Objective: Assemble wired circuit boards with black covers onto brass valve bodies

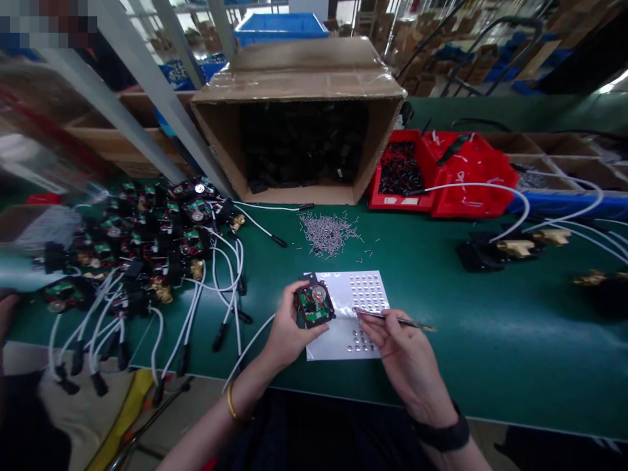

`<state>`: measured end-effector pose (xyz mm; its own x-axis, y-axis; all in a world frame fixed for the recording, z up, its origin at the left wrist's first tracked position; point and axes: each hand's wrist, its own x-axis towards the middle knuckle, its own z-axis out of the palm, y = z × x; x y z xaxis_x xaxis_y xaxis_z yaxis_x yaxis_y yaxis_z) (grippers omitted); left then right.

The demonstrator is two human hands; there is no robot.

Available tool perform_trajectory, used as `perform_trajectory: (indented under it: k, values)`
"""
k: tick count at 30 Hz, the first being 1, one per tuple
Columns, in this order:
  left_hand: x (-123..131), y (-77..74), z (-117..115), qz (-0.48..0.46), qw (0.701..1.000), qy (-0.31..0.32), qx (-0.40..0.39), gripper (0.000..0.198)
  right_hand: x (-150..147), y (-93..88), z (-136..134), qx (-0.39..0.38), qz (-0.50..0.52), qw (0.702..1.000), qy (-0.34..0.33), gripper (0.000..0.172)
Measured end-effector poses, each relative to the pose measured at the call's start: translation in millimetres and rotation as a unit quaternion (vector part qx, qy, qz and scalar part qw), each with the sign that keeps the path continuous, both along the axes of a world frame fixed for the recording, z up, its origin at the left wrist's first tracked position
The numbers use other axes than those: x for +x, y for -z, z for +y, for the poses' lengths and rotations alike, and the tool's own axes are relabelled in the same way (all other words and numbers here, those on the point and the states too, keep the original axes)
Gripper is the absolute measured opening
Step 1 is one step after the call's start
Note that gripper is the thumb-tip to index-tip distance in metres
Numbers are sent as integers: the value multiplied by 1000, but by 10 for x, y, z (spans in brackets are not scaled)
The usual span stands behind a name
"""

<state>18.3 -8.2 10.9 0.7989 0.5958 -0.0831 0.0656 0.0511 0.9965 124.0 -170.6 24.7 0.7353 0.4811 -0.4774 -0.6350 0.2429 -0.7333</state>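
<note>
My left hand (pixel 289 330) grips a square black housing (pixel 315 305) by its edges. Its open face, turned up, shows a green circuit board, red wires and a round metallic disc. Tweezers (pixel 397 318) are pinched in my right hand (pixel 409 353), and they point left. Their tip is over a white sheet (pixel 326 347) bearing rows of small round silvery pieces (pixel 367 288); whether it touches one I cannot tell. The sheet lies flat on the green table, partly beneath both hands. A white cable (pixel 252 340) runs down beside my left forearm.
Many similar housings (pixel 142 229) with white cables crowd the left. A screw pile (pixel 328 232) lies beyond the sheet, before a cardboard box (pixel 299 193) of black parts. Red bins (pixel 471 196) stand right of it. Brass-fitted units (pixel 515 248) lie at right. Another person's hand (pixel 7 304) shows far left.
</note>
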Motion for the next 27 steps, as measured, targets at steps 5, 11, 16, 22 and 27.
perform_trajectory:
  k: [5, 11, 16, 22, 27]
  values:
    - [-8, 98, -54, 8, 1000, 1, 18, 73, -32, -151, 329, 58, -6, 997, -41, 17]
    - [-29, 75, -46, 13, 1000, 7, 26, 75, -110, -146, 409, 12, -42, 999, -28, 20]
    - [-9, 58, -54, 20, 1000, 3, 22, 75, -116, -161, 401, -9, -51, 998, -18, 21]
    - [-5, 84, -48, 20, 999, 4, 27, 78, -129, -163, 426, -5, -62, 998, 0, 21]
    - [-6, 117, -44, 9, 999, 8, 35, 77, -143, -140, 423, -23, -80, 997, -8, 22]
